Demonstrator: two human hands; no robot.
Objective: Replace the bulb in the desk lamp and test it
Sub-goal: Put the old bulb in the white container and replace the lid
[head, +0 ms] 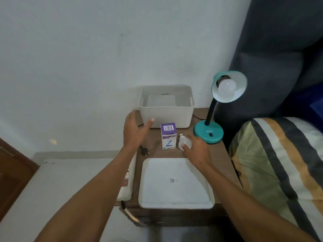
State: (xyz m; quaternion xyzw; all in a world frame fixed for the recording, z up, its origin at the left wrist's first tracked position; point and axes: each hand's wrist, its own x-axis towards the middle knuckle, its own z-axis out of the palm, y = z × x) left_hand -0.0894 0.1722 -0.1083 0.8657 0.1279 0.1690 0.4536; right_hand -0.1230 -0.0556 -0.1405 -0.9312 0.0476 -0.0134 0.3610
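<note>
Head view, with the teal desk lamp (208,131) as landmark: a loose bulb (184,142) lies on the wooden table (222,154) just left of the lamp base, beside an upright bulb box (168,137). Another bulb (226,87) sits in the shade's socket. The round bulb could roll off if nudged or gripped loosely. The right hand (196,147) reaches forward, fingers curled onto the loose bulb, not yet lifting it. The left hand (135,130) hovers spread and empty, farther left by the white bin (166,116). The plug (145,151) lies unplugged.
</note>
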